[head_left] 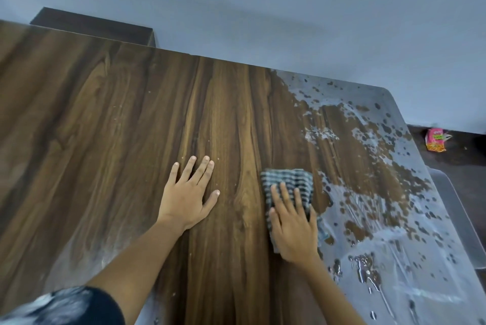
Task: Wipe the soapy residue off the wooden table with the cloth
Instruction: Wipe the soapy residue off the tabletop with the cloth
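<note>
As the right hand (pixel 293 227) presses flat fingers (pixel 285 194) on the soft, limp checked cloth (pixel 289 180), the left hand (pixel 188 193) lies open beside it on the brown wooden surface (pixel 105 119); the white soapy residue (pixel 394 219) looks slippery.

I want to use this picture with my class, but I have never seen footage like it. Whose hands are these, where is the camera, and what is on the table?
There is no machine: a person wears a camera on the head, looking down at their own hands. The left hand rests flat on the wooden table. The right hand presses a checked cloth onto it with straight fingers. Right of the cloth lies whitish soapy residue, still unwiped. A small pink packet lies on a dark surface beyond the table's right edge.
</note>
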